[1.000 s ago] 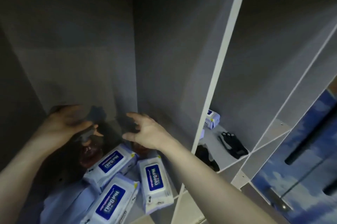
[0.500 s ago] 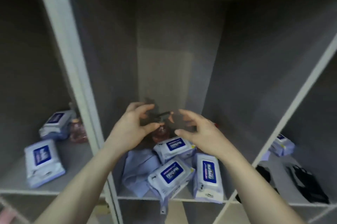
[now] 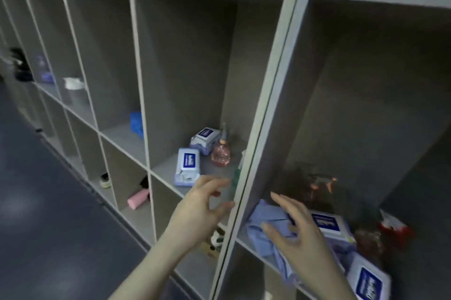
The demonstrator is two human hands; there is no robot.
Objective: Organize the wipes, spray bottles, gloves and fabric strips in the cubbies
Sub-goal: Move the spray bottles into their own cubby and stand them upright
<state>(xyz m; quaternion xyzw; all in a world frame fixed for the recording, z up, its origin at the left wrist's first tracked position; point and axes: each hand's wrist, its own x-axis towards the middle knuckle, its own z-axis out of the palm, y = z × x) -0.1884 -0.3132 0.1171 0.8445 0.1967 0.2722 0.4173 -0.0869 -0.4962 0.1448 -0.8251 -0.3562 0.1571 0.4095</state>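
My left hand [image 3: 203, 204] hovers open in front of the middle cubby, holding nothing. That cubby holds two wipe packs [image 3: 188, 166] [image 3: 205, 137] and a pink spray bottle [image 3: 220, 154]. My right hand [image 3: 294, 222] is open over a light blue fabric strip [image 3: 267, 224] in the right cubby. Beside the fabric lie more wipe packs [image 3: 328, 222] [image 3: 368, 282] and a reddish spray bottle [image 3: 367, 241], partly blurred. Blue gloves [image 3: 136, 122] lie in the cubby to the left.
A grey vertical divider [image 3: 258, 143] stands between my two hands. Lower cubbies hold a pink roll [image 3: 138, 198] and small items. A white object [image 3: 73, 83] sits in a far-left cubby. Dark blue floor [image 3: 44, 226] spreads at the left.
The view has swung left and pulled back from the right cubby. Both hands have come away from the spray bottle and out of the cubby, the left now before the middle cubby.
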